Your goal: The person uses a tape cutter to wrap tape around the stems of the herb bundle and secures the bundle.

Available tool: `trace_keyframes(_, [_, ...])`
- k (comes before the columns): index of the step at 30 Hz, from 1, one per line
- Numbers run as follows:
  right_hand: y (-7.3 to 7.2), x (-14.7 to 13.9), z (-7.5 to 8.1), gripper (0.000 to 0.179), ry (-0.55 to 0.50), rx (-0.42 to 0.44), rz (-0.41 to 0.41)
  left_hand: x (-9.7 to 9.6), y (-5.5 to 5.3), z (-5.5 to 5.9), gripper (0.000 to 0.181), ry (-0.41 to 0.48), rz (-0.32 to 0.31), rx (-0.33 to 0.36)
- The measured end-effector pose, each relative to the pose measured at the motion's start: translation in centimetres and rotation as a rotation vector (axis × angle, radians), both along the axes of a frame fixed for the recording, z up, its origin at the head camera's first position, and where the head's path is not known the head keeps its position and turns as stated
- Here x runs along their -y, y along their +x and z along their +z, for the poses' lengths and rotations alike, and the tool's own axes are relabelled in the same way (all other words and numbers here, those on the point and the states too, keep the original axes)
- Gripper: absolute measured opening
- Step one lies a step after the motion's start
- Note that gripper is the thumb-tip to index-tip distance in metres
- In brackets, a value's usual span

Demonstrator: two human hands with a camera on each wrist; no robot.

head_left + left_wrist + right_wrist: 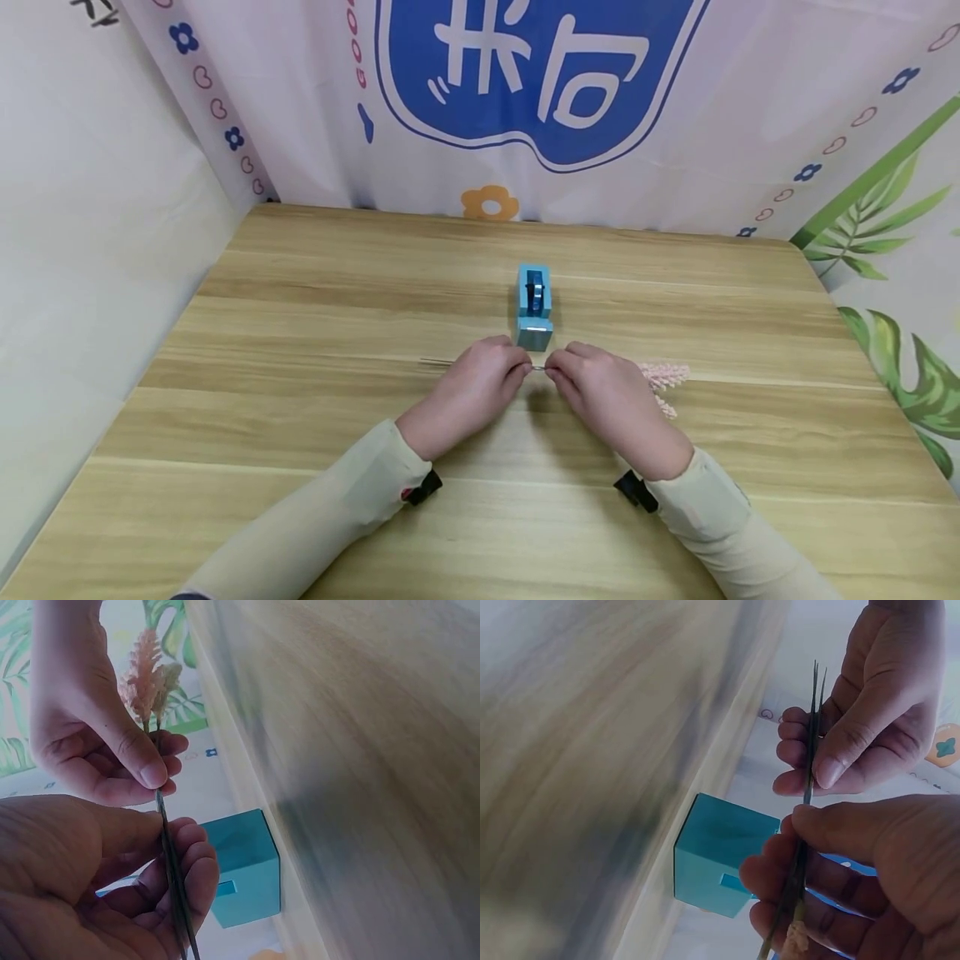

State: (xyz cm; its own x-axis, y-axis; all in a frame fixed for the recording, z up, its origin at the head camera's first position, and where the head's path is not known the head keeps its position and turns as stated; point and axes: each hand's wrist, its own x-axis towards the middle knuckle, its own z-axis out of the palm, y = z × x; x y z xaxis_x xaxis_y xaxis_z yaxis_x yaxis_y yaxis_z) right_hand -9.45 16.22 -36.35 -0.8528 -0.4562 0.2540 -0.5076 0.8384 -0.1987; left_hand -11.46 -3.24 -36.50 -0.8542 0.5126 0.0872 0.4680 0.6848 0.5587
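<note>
My left hand (480, 379) and right hand (603, 396) are close together over the wooden table, both pinching the same pair of flower stems (174, 881) between thumb and fingers. Thin, dark stem ends (815, 694) stick out past the left hand. Beyond the right hand are two fluffy flower heads (666, 375), the pink one (141, 679) and a paler one beside it in the left wrist view. Between the two thumbs a short bit of stem shows. A blue tape dispenser (534, 304) sits just behind the fingertips.
The wooden table (300, 333) reaches back to a white curtain (315, 108) with a blue printed panel. A leaf-patterned covering (885, 225) hangs at the right, and a plain white one (82, 208) at the left.
</note>
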Motion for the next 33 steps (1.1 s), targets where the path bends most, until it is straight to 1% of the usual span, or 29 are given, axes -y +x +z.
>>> trace_keyframes(5, [-0.08,0.08,-0.14,0.006,-0.031,0.014,0.012,0.08,-0.13,0.02,0.016,-0.013,-0.001,-0.005])
trace_keyframes(9, [-0.15,0.06,-0.3,0.005,-0.036,0.027,0.015,0.08,-0.27,0.09,0.014,-0.004,-0.003,-0.009])
trace_keyframes(16, [-0.2,0.05,-0.33,0.009,-0.027,0.017,0.021,0.01,-0.47,0.04,0.012,0.014,0.002,-0.02])
trace_keyframes(18, [-0.21,0.03,-0.31,0.01,-0.024,0.016,0.023,-0.02,-0.5,0.01,0.012,0.017,0.005,-0.015])
trace_keyframes(22, [-0.23,0.03,-0.27,0.009,-0.028,0.021,0.019,-0.04,-0.52,-0.04,0.013,0.017,0.01,-0.009])
trace_keyframes(27, [-0.32,0.11,-0.24,0.007,-0.036,0.015,0.005,0.02,-0.65,-0.01,0.016,0.003,0.003,-0.012])
trace_keyframes(33, [-0.28,0.36,-0.16,0.008,-0.067,0.068,-0.021,0.09,-0.95,-0.07,0.014,0.02,0.018,0.022])
